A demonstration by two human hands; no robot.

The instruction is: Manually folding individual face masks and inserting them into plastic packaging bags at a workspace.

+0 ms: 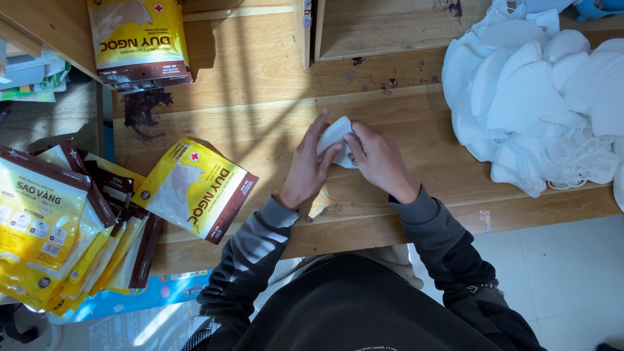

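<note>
Both my hands meet over the middle of a wooden table (260, 97). My left hand (308, 166) and my right hand (379, 159) together grip a white folded face mask (335, 135), fingers pinching it from both sides. Only the mask's top part shows between the fingers. A big heap of white face masks (539, 97) with loose ear loops lies at the right end of the table, apart from my hands. A yellow and brown mask pouch (198, 188) lies flat to the left of my left hand.
A pile of yellow and brown pouches (58, 227) overhangs the table's left end. Another yellow pouch (140, 40) lies at the far left. A wooden divider (304, 29) stands at the back. The table's front edge (364, 234) runs by my body; pale floor tiles (572, 279) lie to the right.
</note>
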